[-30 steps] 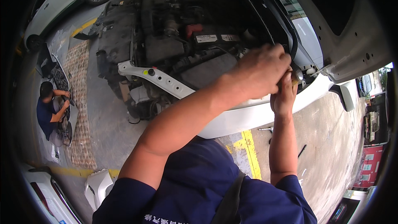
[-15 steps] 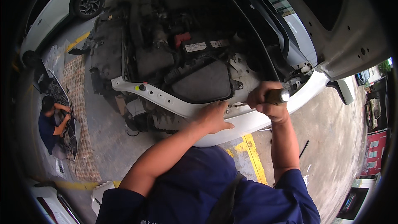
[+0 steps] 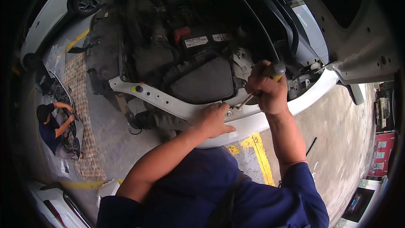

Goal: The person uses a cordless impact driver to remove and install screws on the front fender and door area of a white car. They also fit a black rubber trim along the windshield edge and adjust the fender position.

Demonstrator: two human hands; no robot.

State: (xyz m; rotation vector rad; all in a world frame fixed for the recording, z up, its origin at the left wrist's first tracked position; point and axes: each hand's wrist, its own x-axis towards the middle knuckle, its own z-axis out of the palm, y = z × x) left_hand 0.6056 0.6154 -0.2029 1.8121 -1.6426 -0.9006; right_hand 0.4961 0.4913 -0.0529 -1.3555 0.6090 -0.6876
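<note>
The right grip holds a screwdriver, its shaft slanting down-left from that grip toward the white fender; just left, the left grip rests thumb-wide there. Seemingly levering or turning; the next move calls for a steady tip.

Glossy fender, matt plastic cover

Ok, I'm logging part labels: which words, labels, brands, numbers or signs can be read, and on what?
I don't copy wording or numbers, only where print stands:
Car battery: two white labels with dark print, the smallest lines unreadable.
Yellow-green dot on the white fender flange: no print visible.
Red wall, far right: pale rectangles, too small to tell whether they are signs.
</note>
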